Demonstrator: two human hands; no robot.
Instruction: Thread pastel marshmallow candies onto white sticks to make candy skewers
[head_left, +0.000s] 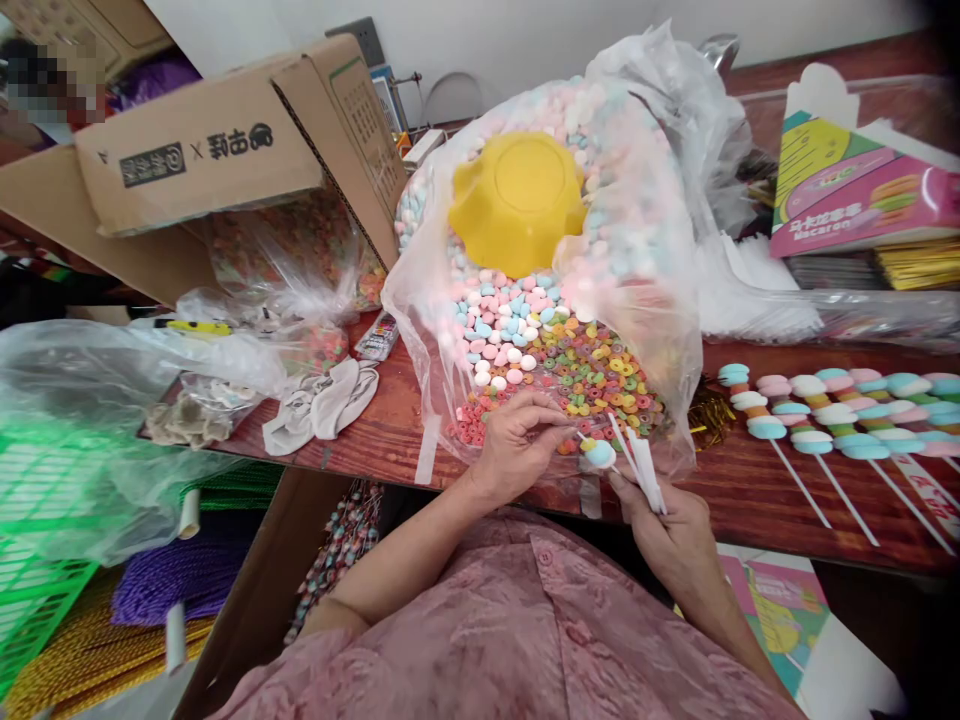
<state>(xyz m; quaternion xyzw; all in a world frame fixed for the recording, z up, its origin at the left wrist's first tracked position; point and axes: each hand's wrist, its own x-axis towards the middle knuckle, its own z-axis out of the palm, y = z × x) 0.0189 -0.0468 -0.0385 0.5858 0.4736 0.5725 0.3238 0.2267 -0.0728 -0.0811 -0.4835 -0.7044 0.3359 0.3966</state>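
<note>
My right hand (671,525) grips a bundle of thin white sticks (645,470). One stick points left and carries a white and a light blue candy (600,453) with a small yellow ring by them. Close to that stick's tip, my left hand (523,440) has its fingers pinched together; what lies between them is hidden. Just beyond both hands, an open plastic bag holds small ring candies (592,365) in red, yellow, orange and green. Behind these lie pink, blue and white round candies (499,320).
A yellow scalloped bowl (521,200) sits upside down on the candies. Finished-looking candy skewers (840,410) lie in rows at right, below a pink macaron box (862,190). An open cardboard box (225,150) stands at left, near a grey cloth (322,400) and a green basket (45,520).
</note>
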